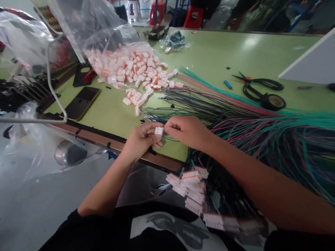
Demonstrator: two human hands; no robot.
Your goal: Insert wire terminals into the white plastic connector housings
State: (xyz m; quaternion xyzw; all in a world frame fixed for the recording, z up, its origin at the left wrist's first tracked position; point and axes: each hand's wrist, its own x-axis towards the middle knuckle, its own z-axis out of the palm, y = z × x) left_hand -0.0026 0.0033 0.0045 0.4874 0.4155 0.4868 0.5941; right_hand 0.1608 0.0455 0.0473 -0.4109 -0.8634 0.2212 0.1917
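Between the fingers of my left hand (pixel 140 140) is a small white connector housing (pixel 159 131), held near the table's front edge. My right hand (pixel 187 129) is pinched right beside the housing; what lies between its fingertips is too small to make out, perhaps a wire end. Just beyond both hands lie the tips of dark and green wires (pixel 196 102), fanned out across the table. A heap of white and orange connector housings (pixel 141 67) spills from a clear plastic bag (pixel 101 24). Below my right forearm hang wired connectors (pixel 193 188) in a cluster.
Black-handled scissors (pixel 259 85) and a roll of black tape (pixel 272 101) lie to the right, by long teal wires (pixel 309 118). A phone (pixel 82 102) rests at the left edge. A white cable (pixel 50 77) arches there. A white panel (pixel 327 56) stands at right.
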